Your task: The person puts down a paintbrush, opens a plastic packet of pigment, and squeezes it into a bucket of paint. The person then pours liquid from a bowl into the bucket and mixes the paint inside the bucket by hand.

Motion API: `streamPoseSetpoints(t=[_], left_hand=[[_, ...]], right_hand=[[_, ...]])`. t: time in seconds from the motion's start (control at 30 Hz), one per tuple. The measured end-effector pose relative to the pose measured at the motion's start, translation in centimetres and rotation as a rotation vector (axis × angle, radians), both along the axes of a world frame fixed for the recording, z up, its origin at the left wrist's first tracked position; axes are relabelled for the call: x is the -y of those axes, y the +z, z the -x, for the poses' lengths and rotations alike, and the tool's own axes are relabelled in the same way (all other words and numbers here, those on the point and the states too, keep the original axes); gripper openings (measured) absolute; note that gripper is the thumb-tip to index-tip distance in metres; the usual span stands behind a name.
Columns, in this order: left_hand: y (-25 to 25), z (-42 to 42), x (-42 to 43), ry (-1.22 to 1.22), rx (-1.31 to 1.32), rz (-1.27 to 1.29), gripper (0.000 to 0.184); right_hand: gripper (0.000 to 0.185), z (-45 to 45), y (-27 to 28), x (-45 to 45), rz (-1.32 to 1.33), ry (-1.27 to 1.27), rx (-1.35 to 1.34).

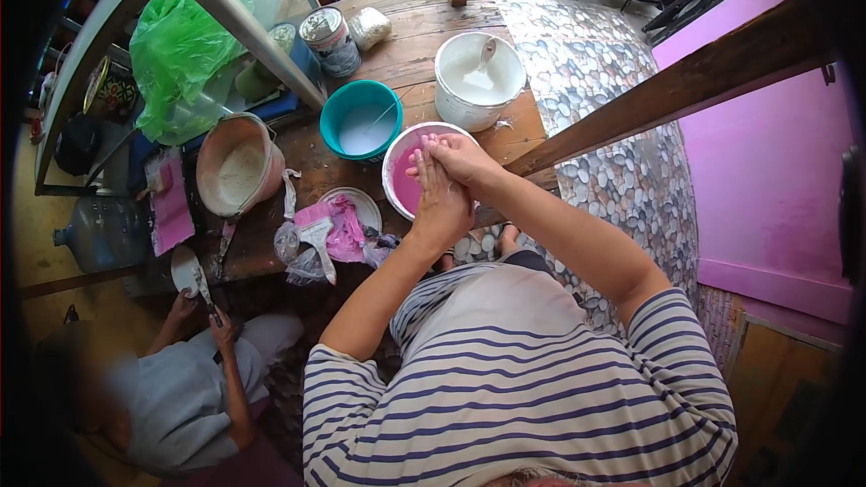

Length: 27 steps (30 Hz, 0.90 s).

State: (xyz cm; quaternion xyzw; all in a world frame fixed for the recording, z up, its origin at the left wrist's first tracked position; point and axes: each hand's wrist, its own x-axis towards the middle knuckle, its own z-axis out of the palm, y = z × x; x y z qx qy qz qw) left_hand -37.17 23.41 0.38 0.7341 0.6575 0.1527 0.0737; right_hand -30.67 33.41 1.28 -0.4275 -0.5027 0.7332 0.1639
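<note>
My left hand (442, 205) and my right hand (460, 162) press together over a white tub of pink paint (402, 184). The left hand's fingers are stretched out, pointing away from me. Across them my right hand is closed, its fingers curled over the left hand; the palms are hidden. Beyond the hands stands a white bucket (460, 110) with a brush (483, 66) in it. A teal bucket (352, 151) of whitish liquid is to the left, with a thin stick resting inside.
A broad paintbrush (317, 236) lies on pink-stained plastic (346, 230) near the table edge. A peach bucket (271, 178), pink tray (171, 203) and paint can (330, 43) stand left. A seated person (194, 388) at lower left holds a white lid (186, 269). A wooden post (649, 95) slants at right.
</note>
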Motion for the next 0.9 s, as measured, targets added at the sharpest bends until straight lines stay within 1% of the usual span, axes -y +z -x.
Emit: streamPoseSetpoints(t=[0.03,0.07,0.1,0.13,0.17,0.2,0.23,0.27,0.3,0.33,0.37,0.4,0.43,0.5,0.53,0.57,0.6,0.63,0.73,0.77,0.8,0.83,0.87,0.9], left_hand=[[0.0,0.0,0.0,-0.002,0.005,0.003,0.089],[0.1,0.1,0.0,-0.019,0.205,-0.03,0.089],[0.3,0.3,0.0,-0.036,0.4,-0.067,0.09],[0.5,0.5,0.0,-0.037,0.397,-0.067,0.09],[0.7,0.5,0.1,-0.029,0.509,0.013,0.091],[0.8,0.5,0.2,-0.021,0.622,0.092,0.092],[0.6,0.7,0.2,-0.022,0.623,0.091,0.092],[0.2,0.9,0.1,-0.054,0.736,0.149,0.091],[0.3,1.1,0.0,-0.085,0.848,0.208,0.091],[0.5,1.1,-0.2,-0.086,0.847,0.211,0.091],[0.7,1.0,-0.5,-0.056,1.187,0.224,0.089],[0.9,0.8,-0.6,-0.019,1.529,0.231,0.087],[0.8,0.2,-0.7,-0.015,1.53,0.227,0.087],[0.4,-1.6,-0.9,0.284,1.305,0.215,0.081],[1.5,-2.0,-1.2,0.285,1.306,0.212,0.081],[2.5,-2.3,-1.5,0.351,1.299,0.125,0.073],[3.1,-2.4,-1.8,0.383,1.296,0.084,0.07],[3.7,-2.6,-2.1,0.416,1.293,0.042,0.068],[3.7,-2.4,-3.2,0.539,1.257,0.013,0.062],[3.0,-2.5,-3.4,0.603,1.274,-0.03,0.053],[1.6,-2.2,-4.0,0.631,1.28,-0.056,0.049],[0.4,-2.0,-4.7,0.658,1.287,-0.082,0.045],[-2.0,-1.0,-5.2,0.747,1.333,0.005,0.038],[-3.2,-0.3,-5.4,0.835,1.377,0.096,0.033]], right_hand=[[0.039,-0.2,0.9,0.2,0.283,-0.046,-0.151],[0.029,-0.2,0.6,0.2,0.337,-0.072,-0.155],[0.029,0.0,0.6,0.1,0.339,-0.071,-0.157],[0.03,0.3,0.7,0.1,0.419,-0.159,-0.133],[0.032,0.4,0.7,0.2,0.502,-0.247,-0.106],[0.032,0.6,0.2,0.2,0.503,-0.247,-0.105],[0.034,0.8,-0.4,0.2,0.543,-0.315,-0.131],[0.035,0.9,-0.9,0.1,0.581,-0.382,-0.156],[0.035,0.8,-1.3,-0.2,0.583,-0.382,-0.156],[0.036,0.7,-1.8,-0.6,0.631,-0.436,-0.182],[0.038,0.6,-2.2,-0.9,0.678,-0.489,-0.207],[0.041,1.1,-2.5,-1.0,0.635,-0.51,-0.145],[0.041,1.2,-2.9,-1.2,0.635,-0.505,-0.143],[0.044,1.3,-3.4,-1.2,0.408,-0.454,0.08],[0.044,1.3,-3.3,-1.2,0.406,-0.452,0.08],[0.04,1.1,-3.3,-1.1,0.036,-0.329,0.267],[0.037,0.8,-3.6,-0.9,-0.331,-0.198,0.447],[0.037,0.6,-3.8,-0.6,-0.331,-0.198,0.45],[0.023,0.0,-5.8,1.0,-0.109,-0.273,-0.009],[0.018,-0.5,-6.6,1.6,-0.032,-0.299,-0.16],[0.014,-0.7,-6.7,1.8,0.038,-0.323,-0.314],[0.014,-0.8,-5.8,1.8,0.034,-0.325,-0.317],[0.02,-1.0,-4.0,1.9,-0.369,-0.179,-0.085],[0.027,-1.2,-2.6,2.2,-0.763,-0.025,0.157]])
